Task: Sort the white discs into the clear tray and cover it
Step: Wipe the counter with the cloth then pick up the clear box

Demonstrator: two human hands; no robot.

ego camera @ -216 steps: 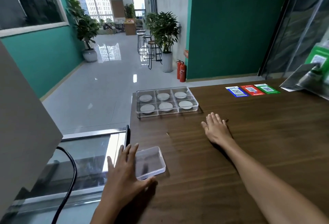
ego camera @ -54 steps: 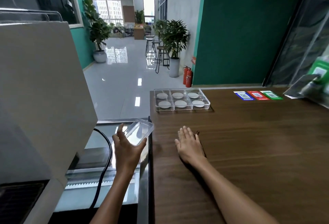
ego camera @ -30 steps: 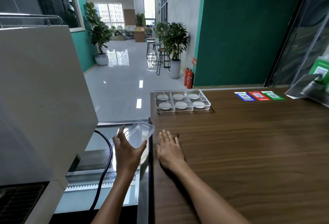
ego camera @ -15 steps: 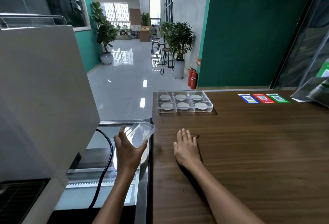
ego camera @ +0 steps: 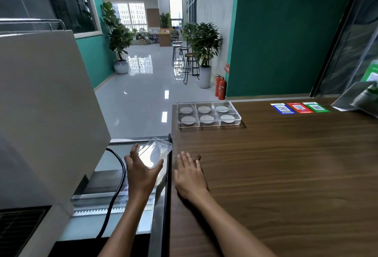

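**Clear lid held off the bench edge, tray filled at the far corner**

We cannot make out how our left fingers lie under the clear lid [ego camera: 153, 153]: the plastic lets only blurred shapes through, and the thumb is hidden beneath it. Both our forearms are cut off by the bottom of the view. The QR cards [ego camera: 299, 108] near the bench's far edge are too small for us to read, and the glossy stand [ego camera: 360, 95] at the far right corner runs out of frame.

To our left a grey machine housing [ego camera: 41, 109] fills the view, with a black cable [ego camera: 114, 191] curving down over a glass-topped unit [ego camera: 114, 175] that sits lower than the wooden bench [ego camera: 286, 175]. Beyond the bench we see a tiled hall with bar stools [ego camera: 185, 60], potted plants [ego camera: 204, 50] and two red fire extinguishers [ego camera: 221, 88].

Our left hand [ego camera: 141, 173] grips the lid, tilted, over the glass unit just off the bench's left edge. Our right hand [ego camera: 189, 175] rests flat on the bench near that same edge, fingers straight and together, holding nothing. The clear tray [ego camera: 208, 122] lies at the bench's far left corner, well apart from both hands and uncovered, with one white disc [ego camera: 206, 119] in each of its six compartments.
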